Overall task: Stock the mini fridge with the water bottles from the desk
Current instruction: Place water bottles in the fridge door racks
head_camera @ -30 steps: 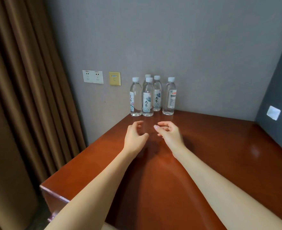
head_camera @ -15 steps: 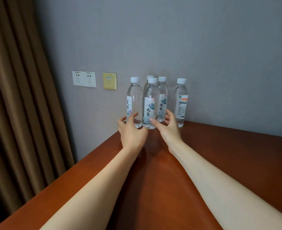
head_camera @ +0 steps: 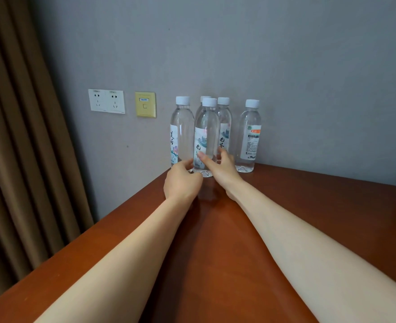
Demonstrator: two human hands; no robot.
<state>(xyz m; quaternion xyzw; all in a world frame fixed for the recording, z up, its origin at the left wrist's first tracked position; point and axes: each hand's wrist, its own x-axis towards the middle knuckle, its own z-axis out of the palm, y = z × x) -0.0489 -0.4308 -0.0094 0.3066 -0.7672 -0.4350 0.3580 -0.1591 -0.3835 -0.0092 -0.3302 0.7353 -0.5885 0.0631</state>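
Five water bottles stand upright on the desk by the wall. Left of the front bottle: sockets, then the leftmost bottle, left hand curled round its base. Right hand grips the front bottle low, thumb on label. Rightmost bottle stands apart to its right.

- Rear bottle: only cap edge visible behind front bottle.
- Right hand fingers partly hidden behind front bottle.
- Left hand grip on leftmost bottle unclear.
- Rightmost bottle label print too small to read.
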